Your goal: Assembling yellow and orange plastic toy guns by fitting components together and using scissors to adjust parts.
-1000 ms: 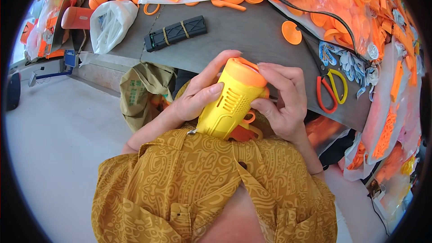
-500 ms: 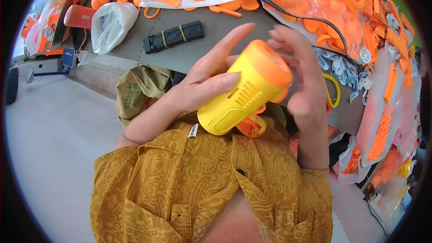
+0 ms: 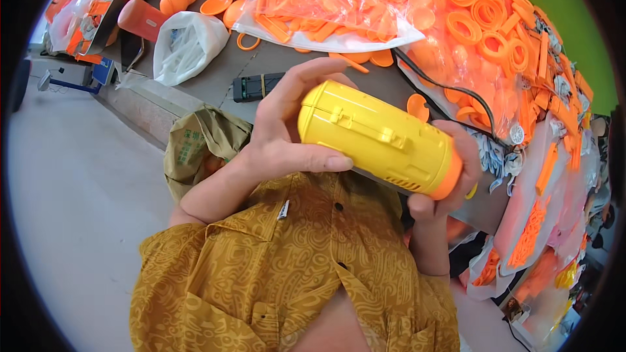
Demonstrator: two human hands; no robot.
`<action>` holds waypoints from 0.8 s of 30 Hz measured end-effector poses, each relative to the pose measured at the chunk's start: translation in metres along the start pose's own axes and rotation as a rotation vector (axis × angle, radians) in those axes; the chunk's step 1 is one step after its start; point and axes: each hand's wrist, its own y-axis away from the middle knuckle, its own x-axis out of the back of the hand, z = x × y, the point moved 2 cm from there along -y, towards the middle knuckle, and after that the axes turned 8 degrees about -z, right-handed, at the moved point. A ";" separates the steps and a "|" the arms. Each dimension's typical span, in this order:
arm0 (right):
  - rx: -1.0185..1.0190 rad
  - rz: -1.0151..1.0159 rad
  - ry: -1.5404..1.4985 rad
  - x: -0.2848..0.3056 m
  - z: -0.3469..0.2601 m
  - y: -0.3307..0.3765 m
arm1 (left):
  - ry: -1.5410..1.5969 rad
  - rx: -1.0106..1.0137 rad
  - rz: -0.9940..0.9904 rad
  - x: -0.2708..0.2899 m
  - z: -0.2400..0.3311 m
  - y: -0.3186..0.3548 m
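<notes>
I hold a yellow plastic cylinder [image 3: 378, 133], shaped like a torch with an orange end, slantwise in front of my chest. My left hand [image 3: 275, 140] grips its plain yellow end, with the thumb along the near side and fingers behind. Around the orange end [image 3: 447, 179] curl the fingers of my right hand [image 3: 468, 160], its thumb underneath. A raised, hinge-like strip and several vent slots show on the yellow side facing me. Just beyond my left hand, partly hidden by it, lies a dark block [image 3: 251, 88] with a rubber band round it.
Clear bags of orange plastic parts [image 3: 326, 6] cover the bench's far side and right. A black cable [image 3: 450, 81] runs across them. To the left are a white bag [image 3: 189, 42], a pinkish-red rounded object [image 3: 141, 18] and an olive sack [image 3: 202, 140] below the bench edge.
The yellow cylinder has turned, so its orange end now points down to the right and another side shows. My right hand, loose before, has closed round that end. The view has shifted slightly.
</notes>
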 end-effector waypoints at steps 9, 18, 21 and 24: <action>-0.087 -0.478 0.266 0.001 -0.031 -0.038 | -0.713 -0.377 -0.157 0.012 0.013 -0.003; -0.168 -0.591 0.071 -0.019 -0.023 -0.038 | -0.860 -0.458 -0.175 0.010 0.014 -0.004; -0.195 -0.594 -0.054 -0.028 -0.016 -0.030 | -0.891 -0.441 -0.149 0.009 0.009 -0.004; -0.232 -0.535 -0.090 -0.032 -0.013 -0.022 | -0.963 -0.481 -0.124 0.009 0.003 -0.008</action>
